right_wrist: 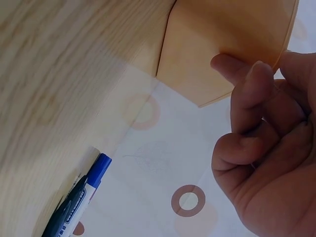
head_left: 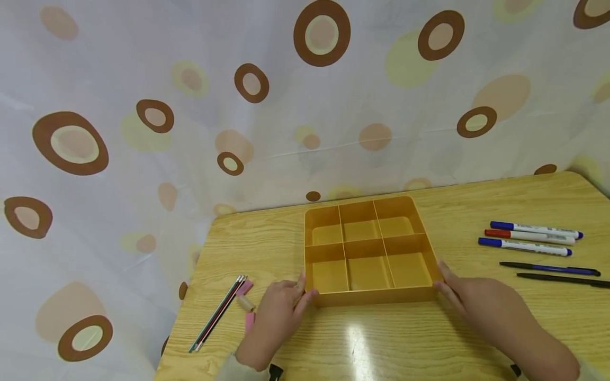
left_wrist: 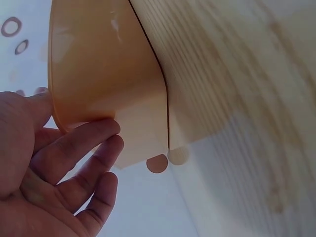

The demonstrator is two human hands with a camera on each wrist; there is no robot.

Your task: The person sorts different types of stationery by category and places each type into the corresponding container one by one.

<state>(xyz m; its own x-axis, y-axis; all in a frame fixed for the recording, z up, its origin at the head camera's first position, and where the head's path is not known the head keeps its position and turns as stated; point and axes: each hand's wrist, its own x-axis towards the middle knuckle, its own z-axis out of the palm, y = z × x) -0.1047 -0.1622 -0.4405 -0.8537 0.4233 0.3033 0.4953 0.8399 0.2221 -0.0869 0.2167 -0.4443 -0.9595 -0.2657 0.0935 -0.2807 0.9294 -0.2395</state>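
An orange compartment tray [head_left: 371, 296], split by thin dividers into several bare sections, sits on the wooden table. My left hand [head_left: 280, 312] grips its near left corner; in the left wrist view, the fingers [left_wrist: 94, 136] touch the outer wall [left_wrist: 108, 64] while the thumb is at the rim. At the near right corner, my right hand [head_left: 491, 307] holds the tray in the same manner. The right wrist view shows its index finger [right_wrist: 232, 69] against the outside wall [right_wrist: 197, 64], with the other fingers curled below.
Left of the tray lie several pencils [head_left: 219, 313], pink erasers [head_left: 245, 287] and a small beige piece [head_left: 245, 302]. To the right are a red-capped marker [head_left: 529, 236], two blue-capped markers [head_left: 524, 246] and two dark pens [head_left: 550, 268]. A patterned curtain [head_left: 286, 116] hangs behind the table.
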